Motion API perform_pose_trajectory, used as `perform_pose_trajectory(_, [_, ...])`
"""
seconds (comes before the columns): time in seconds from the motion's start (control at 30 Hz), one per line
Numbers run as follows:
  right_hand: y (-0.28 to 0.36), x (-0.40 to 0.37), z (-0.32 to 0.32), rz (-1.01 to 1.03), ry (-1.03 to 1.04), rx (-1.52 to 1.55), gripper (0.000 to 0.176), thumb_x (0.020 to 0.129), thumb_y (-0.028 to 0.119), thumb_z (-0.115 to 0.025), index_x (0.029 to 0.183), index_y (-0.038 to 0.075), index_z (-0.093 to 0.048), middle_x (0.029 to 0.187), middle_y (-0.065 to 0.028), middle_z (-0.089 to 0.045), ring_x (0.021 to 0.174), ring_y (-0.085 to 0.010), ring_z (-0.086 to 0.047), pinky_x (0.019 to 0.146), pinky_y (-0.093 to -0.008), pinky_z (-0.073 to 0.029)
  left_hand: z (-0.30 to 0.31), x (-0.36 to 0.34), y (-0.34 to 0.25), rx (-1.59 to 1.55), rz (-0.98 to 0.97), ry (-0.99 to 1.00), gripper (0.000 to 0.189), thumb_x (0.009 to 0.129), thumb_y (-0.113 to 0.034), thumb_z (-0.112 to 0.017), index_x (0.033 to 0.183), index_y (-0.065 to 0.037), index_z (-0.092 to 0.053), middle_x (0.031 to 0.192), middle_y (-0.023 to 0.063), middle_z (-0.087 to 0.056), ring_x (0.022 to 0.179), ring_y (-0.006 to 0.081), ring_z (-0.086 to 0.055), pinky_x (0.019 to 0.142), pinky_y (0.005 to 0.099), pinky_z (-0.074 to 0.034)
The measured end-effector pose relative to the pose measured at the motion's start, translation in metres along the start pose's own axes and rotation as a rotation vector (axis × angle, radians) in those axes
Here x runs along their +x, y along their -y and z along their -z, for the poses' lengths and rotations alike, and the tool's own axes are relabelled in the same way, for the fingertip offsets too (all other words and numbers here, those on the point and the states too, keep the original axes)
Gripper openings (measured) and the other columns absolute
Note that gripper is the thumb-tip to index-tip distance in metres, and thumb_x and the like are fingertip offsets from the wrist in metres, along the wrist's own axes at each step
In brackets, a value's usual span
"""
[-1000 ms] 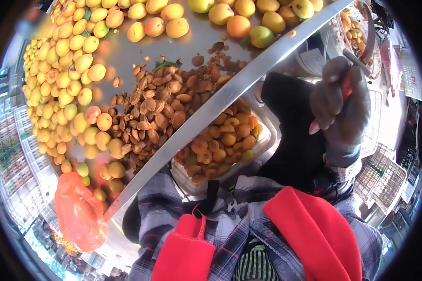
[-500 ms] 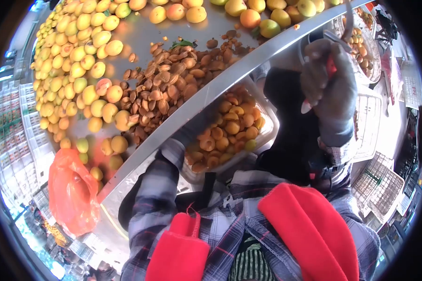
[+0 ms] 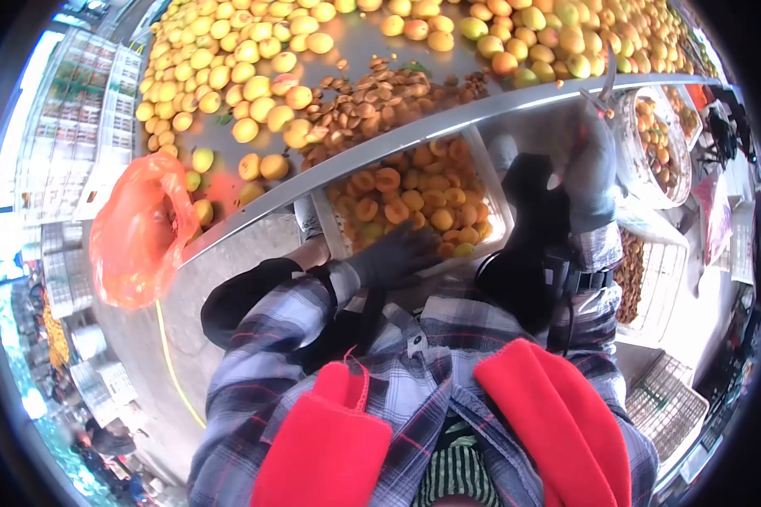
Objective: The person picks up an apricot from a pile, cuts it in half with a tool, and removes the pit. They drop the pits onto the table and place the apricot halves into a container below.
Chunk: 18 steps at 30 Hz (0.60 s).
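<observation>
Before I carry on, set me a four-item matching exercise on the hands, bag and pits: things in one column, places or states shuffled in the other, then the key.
1. Left hand
2. Right hand
3. Orange plastic bag
4. Heap of brown pits

A. At the left end of the metal table
B. Gripping curved-bladed shears
C. On the metal table, beside whole yellow fruit
D. At the near side of the white container of halved fruit

Pairs: 1-D, 2-B, 3-A, 4-C
</observation>
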State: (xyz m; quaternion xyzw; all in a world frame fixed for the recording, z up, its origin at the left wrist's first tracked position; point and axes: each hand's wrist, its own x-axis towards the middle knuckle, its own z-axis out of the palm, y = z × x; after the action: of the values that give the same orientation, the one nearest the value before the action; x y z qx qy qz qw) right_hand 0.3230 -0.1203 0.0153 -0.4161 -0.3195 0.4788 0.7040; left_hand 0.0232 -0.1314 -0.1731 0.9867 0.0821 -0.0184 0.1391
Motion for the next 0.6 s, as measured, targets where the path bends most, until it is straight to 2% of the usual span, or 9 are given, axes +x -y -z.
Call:
perform_pose_trajectory(0.1, [0.001,-0.002,-0.01,0.005,-0.12,-0.146,0.034,0.097,0.025,-0.044,0.071,0.004,-0.047,0.053,-0.0029,-0.044,0.037,-0.0111,-0.038,0.035,-0.0228,-0.029,-0.01,-0.004,0.015,-0.032,-0.12,-0.169,0.048,0.078,-0.036,-0.061,0.121,-0.016,-0.053,0.131,0.0069,-0.044,0.127,0.0261,-0.036,0.097,0.0542,-0.035])
perform_pose_trajectory(0.17, [-0.001,0.0,-0.009,-0.011,-0.098,-0.118,0.033,0.097,0.024,-0.044,0.072,0.002,-0.05,0.052,-0.0032,-0.044,0.035,-0.0112,-0.038,0.035,-0.0226,-0.029,0.003,0.01,0.04,0.019,0.174,0.166,0.05,0.08,-0.034,-0.06,0.126,-0.018,-0.051,0.134,0.0068,-0.043,0.125,0.0285,-0.041,0.103,0.0553,-0.029])
perform_pose_trajectory(0.2, [0.0,-0.001,-0.013,0.004,-0.11,-0.157,0.032,0.097,0.024,-0.044,0.075,0.001,-0.051,0.052,-0.0035,-0.045,0.035,-0.0112,-0.038,0.035,-0.0224,-0.029,0.018,0.008,0.051,0.024,0.171,0.156,0.05,0.08,-0.034,-0.06,0.126,-0.018,-0.051,0.134,0.0068,-0.043,0.125,0.0285,-0.041,0.103,0.0553,-0.029])
perform_pose_trajectory(0.27, [-0.003,0.0,-0.013,0.005,-0.132,-0.186,0.031,0.096,0.023,-0.045,0.083,-0.002,-0.056,0.052,-0.0043,-0.048,0.033,-0.0111,-0.038,0.033,-0.022,-0.028,0.067,-0.003,0.065,0.207,0.301,-0.022,0.046,0.086,-0.026,-0.052,0.128,-0.007,-0.045,0.13,0.0192,-0.044,0.125,0.0268,-0.042,0.104,0.0427,-0.034])
perform_pose_trajectory(0.3, [-0.004,0.001,-0.013,0.01,-0.13,-0.196,0.031,0.096,0.023,-0.045,0.083,-0.002,-0.056,0.052,-0.0043,-0.048,0.033,-0.0111,-0.038,0.033,-0.022,-0.028,0.102,0.001,0.062,0.205,0.298,-0.033,0.046,0.086,-0.026,-0.052,0.128,-0.007,-0.045,0.13,0.0192,-0.044,0.125,0.0268,-0.042,0.104,0.0427,-0.034])
perform_pose_trajectory(0.37, [-0.007,0.003,-0.012,-0.016,-0.12,-0.239,0.029,0.096,0.023,-0.045,0.085,-0.002,-0.056,0.053,-0.0042,-0.049,0.033,-0.011,-0.039,0.031,-0.022,-0.027,0.159,0.007,0.059,0.02,0.876,0.255,0.049,0.085,-0.026,-0.053,0.128,-0.004,-0.043,0.128,0.0189,-0.048,0.119,0.0292,-0.049,0.098,0.0394,-0.041])
perform_pose_trajectory(0.4, [-0.012,0.006,-0.005,0.015,-0.047,-0.231,0.028,0.096,0.023,-0.047,0.086,-0.002,-0.056,0.055,-0.0029,-0.05,0.034,-0.009,-0.038,0.031,-0.0216,-0.026,0.023,-0.012,0.135,-0.191,0.897,-0.298,0.052,0.083,-0.026,-0.057,0.128,-0.005,-0.043,0.122,0.0171,-0.053,0.109,0.0313,-0.055,0.092,0.0388,-0.045])
perform_pose_trajectory(0.5, [-0.014,0.006,-0.019,-0.004,-0.16,-0.241,0.027,0.095,0.023,-0.048,0.085,-0.001,-0.056,0.057,-0.0012,-0.051,0.034,-0.0067,-0.037,0.031,-0.0207,-0.026,0.051,0.021,0.16,-0.202,0.827,-0.312,0.051,0.083,-0.026,-0.057,0.128,-0.005,-0.044,0.121,0.017,-0.054,0.109,0.0315,-0.055,0.092,0.0391,-0.045])
perform_pose_trajectory(0.6, [-0.016,0.007,-0.028,-0.043,-0.106,-0.266,0.024,0.094,0.02,-0.05,0.086,-0.001,-0.057,0.057,0.0006,-0.05,0.034,-0.0046,-0.037,0.033,-0.0186,-0.025,0.052,0.006,0.111,-0.219,0.765,-0.289,0.05,0.083,-0.025,-0.057,0.127,-0.005,-0.045,0.12,0.0168,-0.054,0.108,0.0317,-0.055,0.092,0.0397,-0.045])
